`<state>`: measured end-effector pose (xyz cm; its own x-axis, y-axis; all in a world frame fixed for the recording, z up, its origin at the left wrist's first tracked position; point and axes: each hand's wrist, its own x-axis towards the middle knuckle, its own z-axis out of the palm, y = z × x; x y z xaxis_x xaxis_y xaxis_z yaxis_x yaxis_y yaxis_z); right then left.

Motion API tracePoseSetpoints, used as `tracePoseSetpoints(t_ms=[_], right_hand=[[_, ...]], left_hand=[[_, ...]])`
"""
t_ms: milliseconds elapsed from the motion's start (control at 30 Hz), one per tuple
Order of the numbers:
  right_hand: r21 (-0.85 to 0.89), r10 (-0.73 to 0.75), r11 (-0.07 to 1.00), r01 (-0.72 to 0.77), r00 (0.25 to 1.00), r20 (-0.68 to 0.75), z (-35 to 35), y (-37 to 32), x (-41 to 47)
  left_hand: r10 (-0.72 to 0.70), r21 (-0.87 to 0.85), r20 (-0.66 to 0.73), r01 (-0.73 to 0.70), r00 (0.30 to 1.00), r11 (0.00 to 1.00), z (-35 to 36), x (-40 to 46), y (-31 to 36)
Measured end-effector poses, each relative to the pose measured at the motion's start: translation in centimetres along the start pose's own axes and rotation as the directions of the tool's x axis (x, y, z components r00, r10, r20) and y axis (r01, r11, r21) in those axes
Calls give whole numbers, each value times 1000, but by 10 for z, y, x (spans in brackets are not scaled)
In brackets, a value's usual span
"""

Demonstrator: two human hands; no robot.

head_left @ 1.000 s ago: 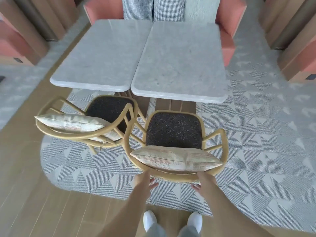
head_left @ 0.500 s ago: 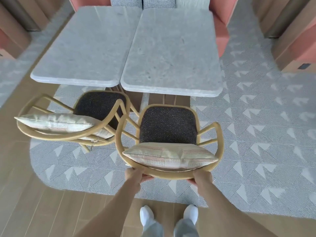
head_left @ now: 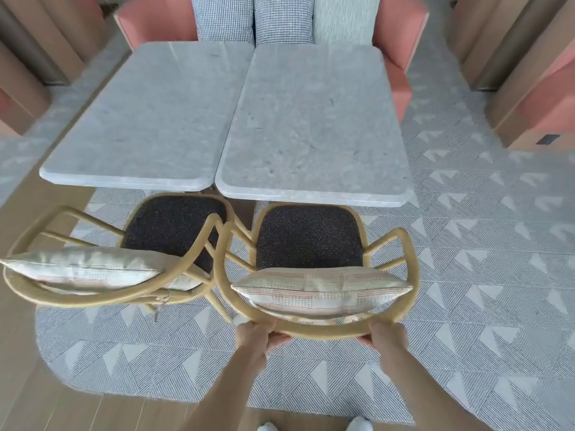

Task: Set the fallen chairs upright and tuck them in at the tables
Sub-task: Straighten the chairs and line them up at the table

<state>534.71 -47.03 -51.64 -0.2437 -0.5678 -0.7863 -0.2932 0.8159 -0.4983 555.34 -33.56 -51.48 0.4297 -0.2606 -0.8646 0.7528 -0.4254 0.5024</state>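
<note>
Both hands (head_left: 253,335) grip chair (head_left: 320,329); fingertips hidden beneath rail.

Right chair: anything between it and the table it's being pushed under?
Nothing visible straight ahead: the right chair held by both hands, left hand and right hand, already has its seat front at the right table edge. Its left arm crosses the left chair arm and may snag.
</note>
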Motion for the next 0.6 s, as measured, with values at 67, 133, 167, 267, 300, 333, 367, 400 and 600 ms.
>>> tracePoseSetpoints(t_ms=[67,133,167,267,300,333,367,400,600], right_hand=[[22,2,1000,-2,1000,-3,-3,1,1],[56,-14,998,12,999,31,-3,5,0],[82,-23,996,20,999,43,-3,6,-1],[175,-7,985,-10,995,95,-1,11,-1],[206,-4,978,-22,992,125,-1,13,-1],[237,-8,971,-29,988,153,0,14,-2],[263,-9,964,-37,985,172,0,14,-3],[275,-9,961,-44,982,187,1,15,-6],[261,-29,965,-34,971,237,2,20,-8]], left_hand=[[13,-32,-27,-14,1000,999,-1,0,-3],[36,-53,-16,-37,999,998,-3,1,-3],[47,-54,-4,-47,999,997,-4,-1,-1],[52,-65,-13,-53,999,997,-7,-2,3],[58,-58,-6,-58,998,997,-8,-1,2],[69,-50,7,-68,998,996,-10,-1,1],[77,-40,18,-77,997,996,-13,-1,-1],[88,-27,23,-88,996,996,-15,0,-2],[99,-51,15,-99,995,994,-25,9,2]])
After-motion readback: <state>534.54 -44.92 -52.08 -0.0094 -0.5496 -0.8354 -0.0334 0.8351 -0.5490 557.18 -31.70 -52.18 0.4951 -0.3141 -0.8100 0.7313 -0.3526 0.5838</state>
